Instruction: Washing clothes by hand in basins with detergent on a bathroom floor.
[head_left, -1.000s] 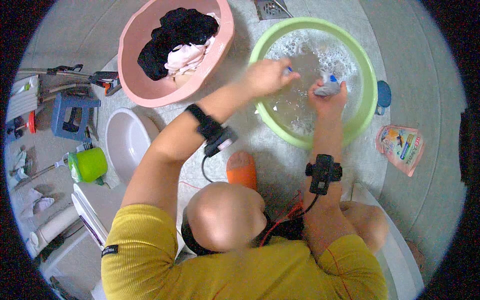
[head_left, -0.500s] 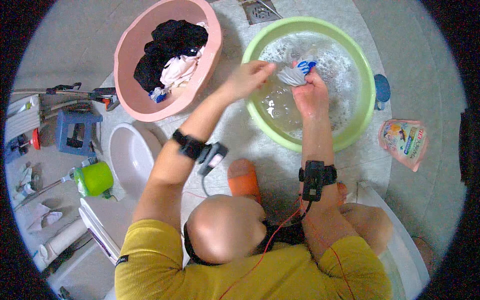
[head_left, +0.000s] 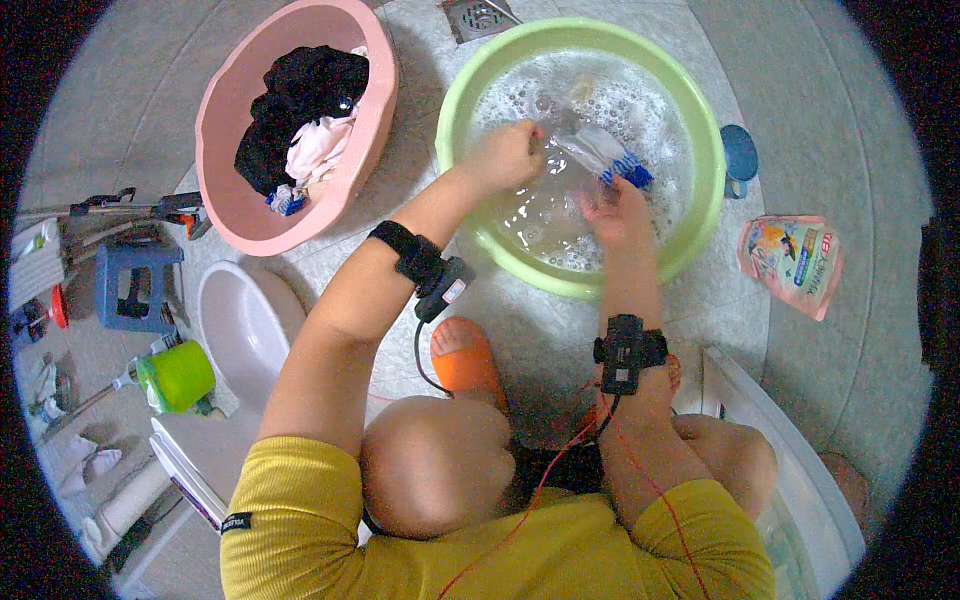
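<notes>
Head view: my left hand [head_left: 508,155] and right hand [head_left: 618,213] each grip an end of a white-and-blue cloth [head_left: 603,156], stretched over the soapy water in the green basin [head_left: 700,215]. Pink basin [head_left: 222,170] of laundry stands just beside it on the floor.

Person, seen from above. Yellow short-sleeved shirt [head_left: 500,555], sleeves ending above the elbows; a small dark label sits on the left sleeve hem at 7 o'clock. Forearms and knees bare. Dark shorts show between the knees.

Left wrist: black strap with a small black box [head_left: 425,265] carrying a pale label; a black cable loops from it down toward the lap. Right wrist: black strap with a black box [head_left: 626,352]; a thin red wire [head_left: 560,470] runs from it across the lap to 6 o'clock.

Orange slipper [head_left: 466,362] on one foot, toes bare.
</notes>
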